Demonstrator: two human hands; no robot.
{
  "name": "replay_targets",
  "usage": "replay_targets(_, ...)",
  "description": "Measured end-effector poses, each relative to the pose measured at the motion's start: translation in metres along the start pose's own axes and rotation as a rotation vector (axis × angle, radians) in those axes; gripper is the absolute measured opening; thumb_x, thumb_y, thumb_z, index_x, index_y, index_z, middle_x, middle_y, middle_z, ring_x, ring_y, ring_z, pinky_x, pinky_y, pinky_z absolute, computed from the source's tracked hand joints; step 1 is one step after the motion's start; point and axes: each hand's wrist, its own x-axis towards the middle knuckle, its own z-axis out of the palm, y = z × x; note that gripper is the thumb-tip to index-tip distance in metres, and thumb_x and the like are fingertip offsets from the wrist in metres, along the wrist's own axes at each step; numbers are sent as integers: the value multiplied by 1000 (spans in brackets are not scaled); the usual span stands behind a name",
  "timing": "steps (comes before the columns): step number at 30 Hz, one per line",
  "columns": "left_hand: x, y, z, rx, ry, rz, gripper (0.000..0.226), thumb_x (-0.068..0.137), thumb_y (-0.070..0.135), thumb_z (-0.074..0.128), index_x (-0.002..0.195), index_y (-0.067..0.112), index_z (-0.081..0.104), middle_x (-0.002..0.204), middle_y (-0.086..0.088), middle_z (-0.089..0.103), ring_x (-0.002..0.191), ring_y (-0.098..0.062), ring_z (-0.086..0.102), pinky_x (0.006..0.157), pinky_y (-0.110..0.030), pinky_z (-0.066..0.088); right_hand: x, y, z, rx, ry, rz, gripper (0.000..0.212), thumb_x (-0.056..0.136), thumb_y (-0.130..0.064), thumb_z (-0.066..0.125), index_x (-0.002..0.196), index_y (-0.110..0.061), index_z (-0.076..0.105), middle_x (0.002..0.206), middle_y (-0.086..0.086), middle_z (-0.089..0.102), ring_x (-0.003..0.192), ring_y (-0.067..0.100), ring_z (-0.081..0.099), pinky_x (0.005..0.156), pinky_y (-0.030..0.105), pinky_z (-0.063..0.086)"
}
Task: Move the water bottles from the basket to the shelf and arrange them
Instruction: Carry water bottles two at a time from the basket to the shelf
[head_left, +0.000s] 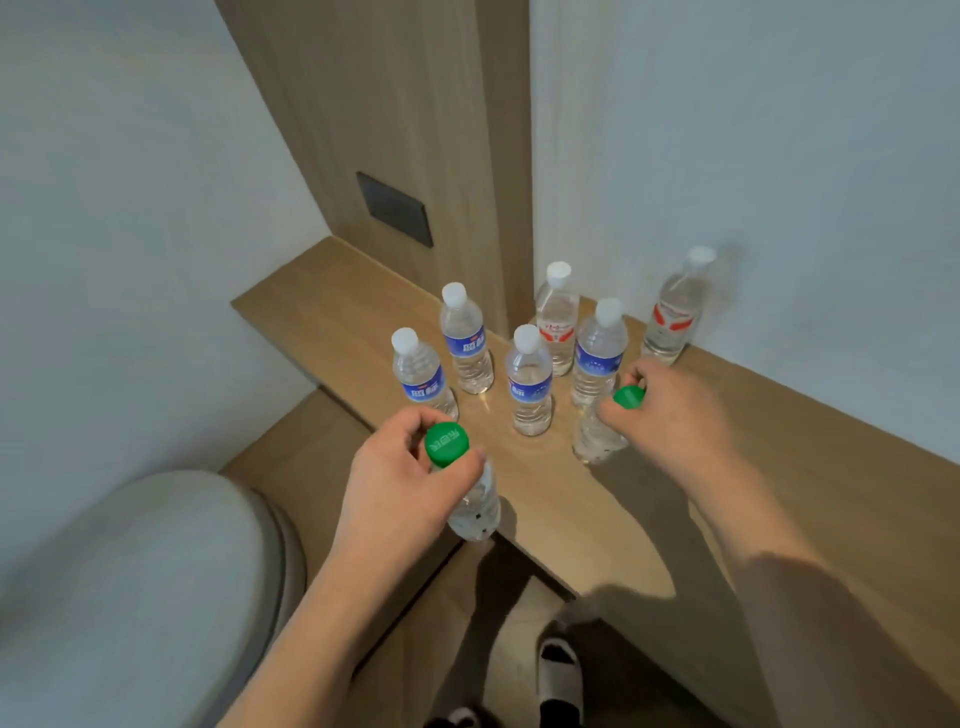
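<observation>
My left hand (410, 478) grips a green-capped water bottle (475, 506) by its neck at the front edge of the wooden shelf (322, 296). My right hand (670, 410) grips a second green-capped bottle (597, 434) that stands on the shelf further right. Behind them stand several white-capped bottles: blue-labelled ones (530, 384) in the middle and left, and two red-labelled ones (672, 312) at the back by the wall. The basket is not in view.
White walls meet a wooden panel (395, 130) with a dark plate (395, 210) behind the shelf. A pale rounded cushion (135, 577) lies at lower left. Slippered feet (558, 670) stand on the dark floor below the shelf edge.
</observation>
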Motion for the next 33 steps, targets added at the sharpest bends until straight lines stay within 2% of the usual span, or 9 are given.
replay_targets(2, 29, -3, 4, 30, -21, 9, 21, 75, 27, 81, 86, 24, 63, 70, 1, 65, 57, -11, 54, 57, -30, 48, 18, -1, 13, 10, -11, 37, 26, 76, -40, 67, 85, -22, 50, 76, -1, 58, 70, 22, 55, 53, 32, 33)
replay_targets(7, 90, -21, 20, 151, -106, 51, 23, 78, 34, 78, 90, 26, 60, 75, 6, 64, 65, -9, 61, 63, -35, 56, 49, -4, 38, 35, 36, 92, 26, 82, -39, 65, 96, -22, 51, 80, 3, 61, 73, 27, 57, 58, 33, 39)
replay_targets(13, 128, -43, 38, 343, -255, 48, 26, 83, 45, 70, 99, 31, 56, 84, 12, 64, 79, -11, 64, 72, -42, 58, 60, -4, 48, 67, 1, 188, 41, 87, -42, 64, 121, -23, 50, 98, -2, 62, 84, 20, 55, 70, 30, 40)
replay_targets(18, 142, -34, 25, 637, -366, 122, 32, 88, 46, 56, 111, 24, 52, 97, -2, 67, 89, -25, 65, 75, -39, 55, 45, -16, 49, 128, -20, 257, 56, 87, -40, 65, 136, -26, 43, 111, 1, 65, 97, 25, 62, 82, 38, 51)
replay_targets(22, 145, -13, 10, 737, -481, 150, 49, 89, 43, 54, 130, 20, 41, 111, -9, 65, 103, -32, 61, 80, -39, 51, 29, -30, 34, 181, 41, 309, 64, 89, -40, 61, 145, -24, 34, 99, 1, 67, 90, 24, 65, 73, 35, 49)
replay_targets(24, 145, 0, 4, 706, -472, 249, 51, 90, 44, 53, 133, 21, 40, 113, -7, 65, 103, -30, 61, 79, -38, 51, 17, -37, 27, 197, 131, 323, 65, 90, -37, 60, 147, -21, 33, 107, 2, 65, 96, 22, 64, 78, 34, 49)
replay_targets(27, 142, 17, 5, 606, -344, 479, 45, 93, 40, 54, 131, 18, 47, 120, -6, 59, 108, -27, 58, 83, -37, 45, -4, -46, 19, 147, 243, 312, 65, 91, -31, 61, 149, -17, 34, 142, 6, 50, 127, 21, 51, 100, 35, 42)
replay_targets(29, 143, 22, 14, 542, -315, 601, 42, 93, 33, 54, 130, 12, 51, 120, -9, 56, 110, -29, 54, 89, -38, 42, -22, -49, 13, 110, 303, 319, 62, 92, -27, 59, 148, -14, 35, 148, 6, 44, 135, 20, 43, 108, 32, 35)
replay_targets(33, 130, 34, 50, 515, -378, 828, 40, 91, 24, 53, 127, 5, 54, 119, -15, 57, 108, -35, 54, 93, -45, 44, -71, -42, -6, 52, 399, 370, 59, 96, -27, 55, 150, -15, 33, 153, 2, 39, 140, 16, 34, 113, 27, 24)
